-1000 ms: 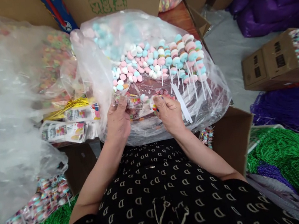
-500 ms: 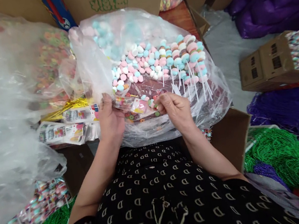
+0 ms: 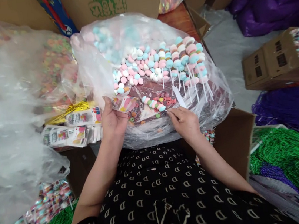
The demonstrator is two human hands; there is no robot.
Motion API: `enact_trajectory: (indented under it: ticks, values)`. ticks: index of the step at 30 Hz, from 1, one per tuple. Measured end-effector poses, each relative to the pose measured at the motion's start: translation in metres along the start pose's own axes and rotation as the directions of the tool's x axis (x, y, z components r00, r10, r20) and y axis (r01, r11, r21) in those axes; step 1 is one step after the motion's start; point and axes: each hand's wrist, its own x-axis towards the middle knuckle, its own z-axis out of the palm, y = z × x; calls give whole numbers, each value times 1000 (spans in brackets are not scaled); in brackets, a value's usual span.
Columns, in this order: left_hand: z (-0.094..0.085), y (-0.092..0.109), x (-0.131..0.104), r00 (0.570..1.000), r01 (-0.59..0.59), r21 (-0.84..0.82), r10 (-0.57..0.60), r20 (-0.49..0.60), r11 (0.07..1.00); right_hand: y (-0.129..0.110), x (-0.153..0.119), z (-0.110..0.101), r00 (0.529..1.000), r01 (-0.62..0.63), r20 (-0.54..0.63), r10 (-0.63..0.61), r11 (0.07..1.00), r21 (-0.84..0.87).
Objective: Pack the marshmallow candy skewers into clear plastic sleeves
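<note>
In our right hand (image 3: 185,121), thumb and fingers are pinched closed on the bare end of a candy stick (image 3: 153,104), which slants up and left above the clear plastic sheet (image 3: 153,137). Our left hand (image 3: 113,121) is half curled, its thumb and fingers gripping a small printed wrapper (image 3: 126,103) just beside the stick's far tip. Beyond our hands we see loose pastel candies (image 3: 133,64), with filled sticks (image 3: 182,52) lying to their right. Ring candies (image 3: 166,98) lie just beside our candy stick, and stacked wrappers (image 3: 64,134) sit left of our left hand.
</note>
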Motion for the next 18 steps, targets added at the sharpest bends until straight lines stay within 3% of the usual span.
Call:
enact_trajectory:
  ticks: [4, 7, 9, 18]
  values:
    - [2, 1, -2, 999, 17, -37, -18, -40, 999, 2, 2, -15, 983, -59, -150, 107, 954, 295]
    - [3, 0, -2, 999, 29, -41, -30, -34, 999, 1, -3, -33, 974, -95, -122, 189, 836, 541]
    - [3, -2, -1, 999, 32, -29, -32, -13, 999, -4, -6, -44, 981, -87, -81, 176, 772, 630]
    - [3, -8, -3, 999, 32, 24, -32, -6, 999, -32, 1, -57, 988, 77, -153, 5, 844, 531]
